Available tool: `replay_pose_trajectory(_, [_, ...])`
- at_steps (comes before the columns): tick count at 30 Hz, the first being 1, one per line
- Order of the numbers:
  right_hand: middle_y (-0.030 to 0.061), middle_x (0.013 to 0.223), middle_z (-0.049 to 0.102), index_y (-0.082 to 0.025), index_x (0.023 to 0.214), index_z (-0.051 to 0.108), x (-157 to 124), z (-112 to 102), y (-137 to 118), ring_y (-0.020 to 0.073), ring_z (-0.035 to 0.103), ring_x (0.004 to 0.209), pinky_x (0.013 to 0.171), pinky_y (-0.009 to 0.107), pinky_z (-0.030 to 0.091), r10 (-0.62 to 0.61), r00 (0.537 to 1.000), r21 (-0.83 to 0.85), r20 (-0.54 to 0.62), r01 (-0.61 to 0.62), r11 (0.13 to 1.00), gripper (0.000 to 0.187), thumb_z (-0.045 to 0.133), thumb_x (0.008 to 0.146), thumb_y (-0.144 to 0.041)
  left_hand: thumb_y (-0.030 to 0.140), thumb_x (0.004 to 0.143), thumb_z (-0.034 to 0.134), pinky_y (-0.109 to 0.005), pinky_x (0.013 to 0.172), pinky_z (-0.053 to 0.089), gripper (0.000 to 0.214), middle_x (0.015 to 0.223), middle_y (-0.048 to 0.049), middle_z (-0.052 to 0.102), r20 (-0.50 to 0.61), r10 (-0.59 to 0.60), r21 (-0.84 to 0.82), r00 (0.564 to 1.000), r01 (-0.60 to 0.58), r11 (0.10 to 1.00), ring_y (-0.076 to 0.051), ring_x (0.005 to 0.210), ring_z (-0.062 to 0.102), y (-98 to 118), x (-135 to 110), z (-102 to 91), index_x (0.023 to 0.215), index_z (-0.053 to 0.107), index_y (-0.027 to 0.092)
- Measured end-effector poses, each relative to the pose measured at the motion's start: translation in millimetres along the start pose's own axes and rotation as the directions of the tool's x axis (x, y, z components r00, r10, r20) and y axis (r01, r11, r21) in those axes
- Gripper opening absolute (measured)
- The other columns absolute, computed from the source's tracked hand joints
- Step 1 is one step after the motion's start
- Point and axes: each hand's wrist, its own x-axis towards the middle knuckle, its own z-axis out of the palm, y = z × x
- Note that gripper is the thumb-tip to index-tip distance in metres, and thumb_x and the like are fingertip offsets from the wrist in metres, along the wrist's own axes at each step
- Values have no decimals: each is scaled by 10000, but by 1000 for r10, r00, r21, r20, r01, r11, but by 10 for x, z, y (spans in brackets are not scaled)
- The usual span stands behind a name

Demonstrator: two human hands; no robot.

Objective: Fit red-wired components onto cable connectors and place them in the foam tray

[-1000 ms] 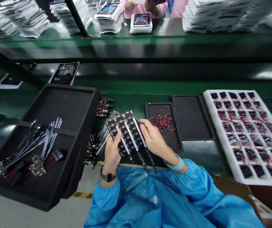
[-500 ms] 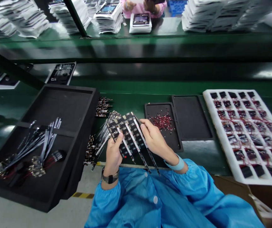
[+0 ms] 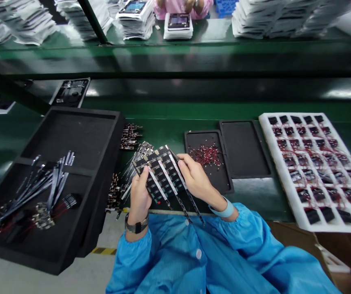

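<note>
Both hands hold a black circuit board panel (image 3: 171,179) tilted in front of my blue smock, with rows of small parts and pale strips across its face. My left hand (image 3: 140,194) grips its left edge, thumb on the face near a pale strip. On the right edge, my right hand (image 3: 196,176) is closed, its fingertips partly hidden behind the panel. Narrow dark strips (image 3: 195,208) stick out below the panel's lower edge. Beside and behind it, a pile of flat ribbon cables with small boards (image 3: 132,169) lies on the bench.
Left stands a black divided tray (image 3: 83,130) holding ribbon cables (image 3: 57,179). Right of my hands, a shallow black tray (image 3: 221,179) holds small red-wired parts (image 3: 207,155), beside another black tray (image 3: 244,151). A white foam tray (image 3: 285,192) carries rows of black parts. Across the bench sits a person in pink (image 3: 204,9).
My left thumb has shifted up and left across the panel's face, towards its far edge. The whole view has moved slightly; my right hand keeps its hold.
</note>
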Motion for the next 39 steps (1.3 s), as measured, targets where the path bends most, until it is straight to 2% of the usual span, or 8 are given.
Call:
replay_pose_trajectory(2, [51, 966, 701, -209, 1234, 606, 1, 9, 4, 212, 641, 870, 784, 325, 454, -6, 1000, 32, 12, 5, 999, 288, 387, 1100, -340, 501, 784, 847, -387, 1035, 554, 386, 1034, -51, 801, -19, 55, 14, 998, -55, 998, -262, 1089, 742, 21, 41, 10, 1009, 756, 201])
replay_pose_trajectory(5, [52, 978, 697, -203, 1218, 614, 7, 20, 10, 221, 645, 963, 851, 333, 471, -10, 1000, 112, 26, 7, 994, 288, 393, 1098, -344, 487, 790, 847, -376, 1039, 548, 404, 1067, -53, 798, 23, 94, 6, 995, -94, 996, -248, 1068, 751, 18, 100, 6, 1051, 748, 195])
replay_pose_trajectory(9, [52, 1063, 692, -197, 1173, 637, 15, 45, 48, 207, 634, 1013, 910, 326, 475, -18, 999, 252, 36, 8, 968, 276, 415, 1093, -342, 483, 793, 848, -367, 1048, 543, 423, 1071, -66, 801, 84, 23, -53, 996, -19, 998, -245, 1069, 756, -32, 156, -26, 1084, 745, 194])
replay_pose_trajectory(13, [46, 1039, 696, -192, 1139, 654, 23, 74, 95, 199, 631, 975, 896, 321, 485, 0, 999, 332, 39, -13, 943, 287, 439, 1086, -374, 479, 791, 851, -366, 1052, 542, 436, 1081, -73, 801, 81, -2, -65, 997, 7, 998, -250, 1092, 751, -62, 174, -47, 1102, 741, 193])
replay_pose_trajectory(19, [56, 1071, 704, -190, 1150, 660, 32, 63, 117, 205, 637, 996, 914, 328, 491, -7, 999, 328, 44, -7, 945, 320, 447, 1083, -418, 478, 780, 858, -370, 1041, 551, 461, 1087, -68, 799, 74, -22, -49, 997, 26, 998, -254, 1102, 746, -74, 188, -47, 1126, 733, 201])
replay_pose_trajectory(28, [53, 1015, 689, -180, 1127, 672, 19, 71, 200, 202, 625, 947, 875, 326, 497, 8, 999, 337, 42, -22, 941, 335, 454, 1073, -429, 456, 807, 841, -351, 1030, 560, 395, 1096, -79, 798, 150, -36, -65, 988, 46, 997, -255, 1140, 734, -115, 202, -50, 1094, 754, 199])
replay_pose_trajectory(35, [46, 1023, 701, -180, 1106, 673, 37, 63, 237, 199, 634, 973, 898, 319, 496, 21, 998, 352, 54, -38, 935, 326, 464, 1069, -427, 466, 807, 836, -366, 1035, 564, 375, 1131, -83, 791, 163, -43, -58, 986, 53, 997, -262, 1154, 728, -135, 227, -46, 1077, 763, 215])
replay_pose_trajectory(39, [49, 1009, 700, -178, 1115, 655, 34, 70, 262, 198, 642, 959, 878, 312, 497, 5, 999, 280, 43, -17, 960, 305, 430, 1081, -381, 458, 807, 836, -374, 1043, 560, 354, 1126, -76, 793, 168, -44, -68, 985, 56, 996, -263, 1137, 733, -153, 237, -51, 1056, 771, 214])
